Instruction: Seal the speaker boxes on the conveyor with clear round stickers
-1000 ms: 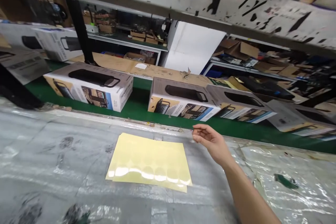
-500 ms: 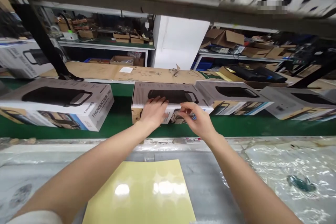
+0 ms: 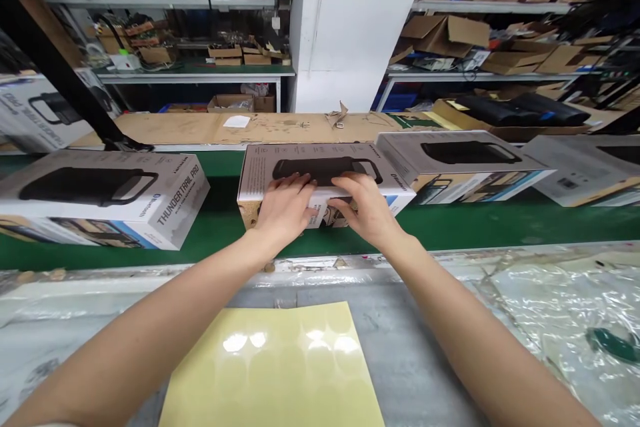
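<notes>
Now, fingers first: the left hand (image 3: 285, 208) lies flat, fingers spread, pressing on the front top edge of the middle box (image 3: 260, 170); the right hand (image 3: 363, 208) lies beside it, fingers curled loosely over the same edge. Neither grips; both press down. Whether anything small sits under the fingertips, cannot tell.

Middle box sits at frame centre on the green belt (image 3: 450, 227), long side toward the camera, just beside the right-hand box (image 3: 400, 150) and possibly touching it at the corner.

Risks, as judged: the carton is glossy printed card, so flat palms may slip; uneven pressure could skew it against its neighbour or dent the top panel.

Materials: cartons are rectangular, smooth, white and grey with a dark product picture. Left-hand box (image 3: 165, 203) stands well apart. Near worktop (image 3: 425, 360) is wrapped in crinkled, shiny plastic film. A pale yellow sheet (image 3: 280, 373) lies flat at lower centre, slick, with faint round outlines catching the light.
</notes>
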Motion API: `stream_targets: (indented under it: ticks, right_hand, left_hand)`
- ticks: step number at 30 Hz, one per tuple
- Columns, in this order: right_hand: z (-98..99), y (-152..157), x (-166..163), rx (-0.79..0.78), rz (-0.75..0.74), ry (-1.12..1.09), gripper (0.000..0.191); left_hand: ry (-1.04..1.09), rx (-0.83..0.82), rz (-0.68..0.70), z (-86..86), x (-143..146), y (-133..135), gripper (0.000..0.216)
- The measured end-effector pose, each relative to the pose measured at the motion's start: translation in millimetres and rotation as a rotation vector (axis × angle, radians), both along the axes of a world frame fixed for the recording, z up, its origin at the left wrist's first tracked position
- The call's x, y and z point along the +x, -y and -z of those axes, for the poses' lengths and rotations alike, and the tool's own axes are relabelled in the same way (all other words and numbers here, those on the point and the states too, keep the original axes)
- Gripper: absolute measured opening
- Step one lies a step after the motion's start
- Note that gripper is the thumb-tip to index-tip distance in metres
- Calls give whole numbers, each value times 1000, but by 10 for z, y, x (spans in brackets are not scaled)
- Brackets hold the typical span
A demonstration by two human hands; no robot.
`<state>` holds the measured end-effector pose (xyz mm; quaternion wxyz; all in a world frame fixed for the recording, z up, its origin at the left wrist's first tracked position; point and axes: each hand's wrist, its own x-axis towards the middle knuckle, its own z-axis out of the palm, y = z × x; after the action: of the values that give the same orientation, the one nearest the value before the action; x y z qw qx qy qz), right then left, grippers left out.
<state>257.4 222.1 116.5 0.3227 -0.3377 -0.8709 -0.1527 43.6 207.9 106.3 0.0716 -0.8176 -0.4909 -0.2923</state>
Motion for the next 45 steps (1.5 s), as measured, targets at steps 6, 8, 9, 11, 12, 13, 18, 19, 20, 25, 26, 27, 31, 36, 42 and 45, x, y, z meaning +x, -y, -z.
stream_targets:
  ticks: [6, 8, 9, 11, 12, 13, 18, 19, 20, 25, 26, 27, 31, 36, 42, 45]
  right_hand:
    - [9, 47, -29, -42, 147, -2, 56]
    - [-113, -52, -105, -142, 162, -76, 52]
    - [-193, -136, -142, -232, 155, -105, 47]
    - [-364, -354, -198, -454, 137, -138, 36]
    - [-442, -473, -214, -554, 135, -143, 33]
    - [-506, -583, -224, -621, 145, -147, 30]
    - [-490, -591, -239, -400, 314, -285, 16]
    - [-426, -426, -253, -307, 324, -314, 10]
    - [-348, -205, -272, -229, 305, -319, 5]
    - [188, 1263, -339, -340, -34, 21, 13]
    - [308, 1522, -325, -390, -59, 91, 16]
    - [421, 1745, -299, -429, -47, 140, 20]
    - [749, 2272, -121, -418, -4, 183, 25]
    - [798, 2386, -56, -343, -40, 162, 23]
    - [661, 2225, -1008, -422, -179, 120, 20]
    - [766, 2060, -1534, -493, -230, 183, 20]
  left_hand:
    - [-17, 2, -2, 23, -51, -1, 48]
    - [-27, 5, -6, 32, -65, -3, 49]
    - [-34, 6, -5, 35, -75, 1, 49]
    - [-55, 9, 9, 33, -98, 24, 50]
    - [-68, 12, 16, 29, -110, 45, 51]
    - [-83, 15, 23, 22, -122, 71, 52]
    - [-146, -20, 37, -25, -150, 135, 54]
    - [-139, -34, 47, -34, -154, 115, 53]
    - [-122, -50, 63, -45, -162, 88, 52]
    - [143, -80, 171, -97, -402, 181, 36]
    - [203, -67, 194, -78, -510, 299, 34]
    - [240, -74, 221, -38, -640, 450, 31]
    - [162, -433, 251, 324, -1304, 1169, 33]
    - [287, -607, 158, 830, -1795, 1698, 34]
    - [283, -502, 151, 999, -1717, 1704, 24]
    - [320, -459, 165, 1043, -1716, 1674, 23]
